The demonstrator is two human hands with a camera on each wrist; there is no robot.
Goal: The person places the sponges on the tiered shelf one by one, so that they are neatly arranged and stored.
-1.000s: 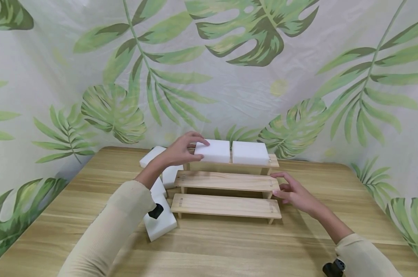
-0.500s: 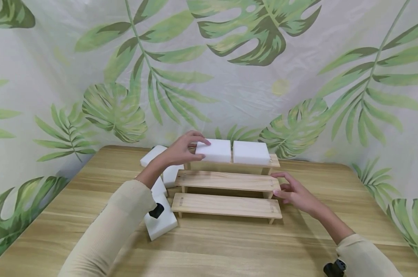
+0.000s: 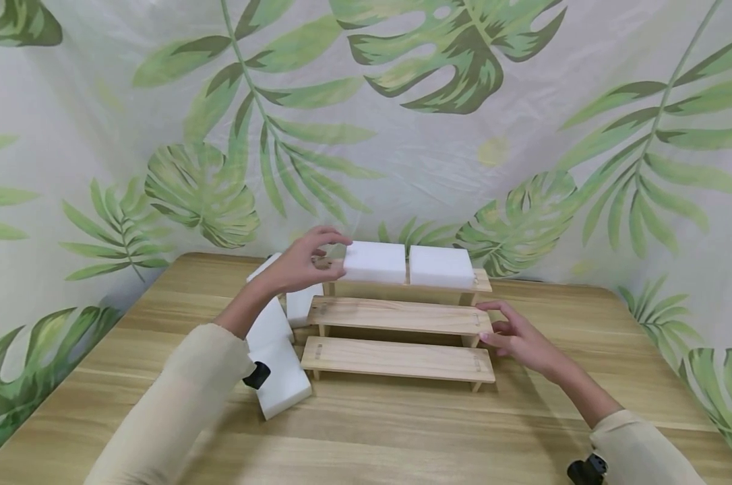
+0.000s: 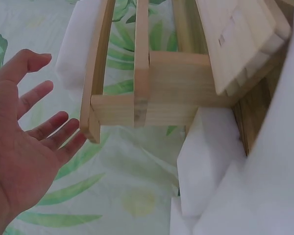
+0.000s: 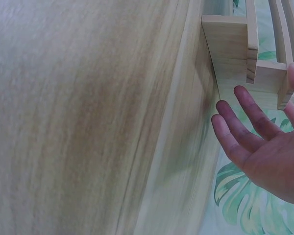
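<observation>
A three-tier wooden stand (image 3: 396, 314) sits on the table, and two white foam blocks rest side by side on its top tier. My left hand (image 3: 299, 264) is beside the left block (image 3: 375, 261), thumb and index finger spread and clear of it. In the left wrist view, this hand (image 4: 27, 152) shows its fingers apart with nothing in them. The right block (image 3: 441, 266) lies near the top tier's right end. My right hand (image 3: 520, 342) pinches the middle tier's right end between thumb and index finger; its other fingers (image 5: 250, 115) extend loosely below.
More white foam blocks (image 3: 281, 380) lie in a loose row on the table left of the stand, partly under my left forearm. The wood-grain table (image 3: 402, 438) reaches back to a leaf-patterned cloth (image 3: 427, 168).
My left hand has let go of the left foam block and drawn back slightly to the left. The blocks stay put on the top tier, and my right hand keeps its hold.
</observation>
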